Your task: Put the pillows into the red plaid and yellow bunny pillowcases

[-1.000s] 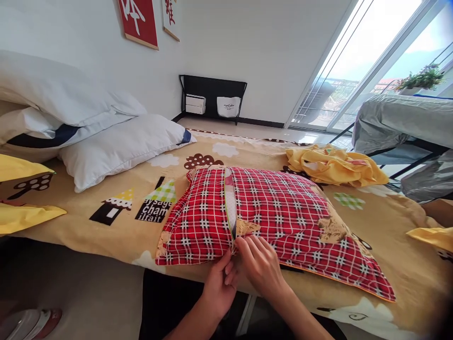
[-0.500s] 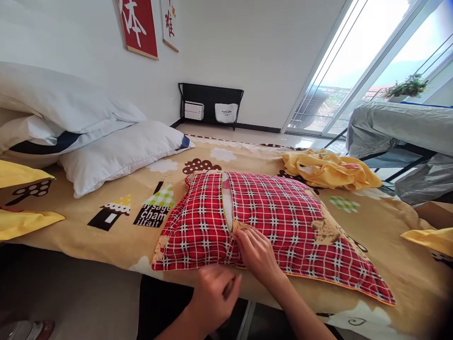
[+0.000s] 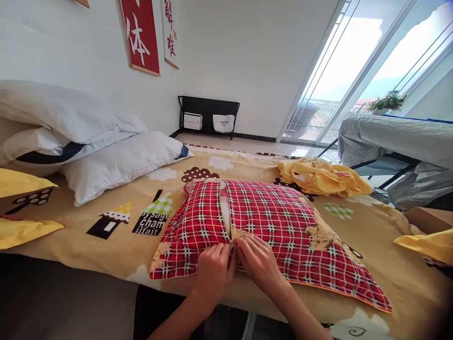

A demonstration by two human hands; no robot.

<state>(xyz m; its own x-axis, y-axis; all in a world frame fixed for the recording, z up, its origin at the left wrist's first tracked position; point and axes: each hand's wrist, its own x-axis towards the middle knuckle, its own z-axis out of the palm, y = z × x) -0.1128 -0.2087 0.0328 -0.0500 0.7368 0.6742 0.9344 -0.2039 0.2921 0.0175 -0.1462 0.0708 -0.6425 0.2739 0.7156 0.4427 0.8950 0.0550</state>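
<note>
Hands close together; fingers curled

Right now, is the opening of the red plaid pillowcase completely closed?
No, the opening gapes in the red plaid pillowcase, just beyond the left hand and the right hand.

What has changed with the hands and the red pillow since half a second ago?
The left hand has moved from the near edge of the red pillow up to the near end of the opening. The right hand stays there; the opening still gapes.
</note>
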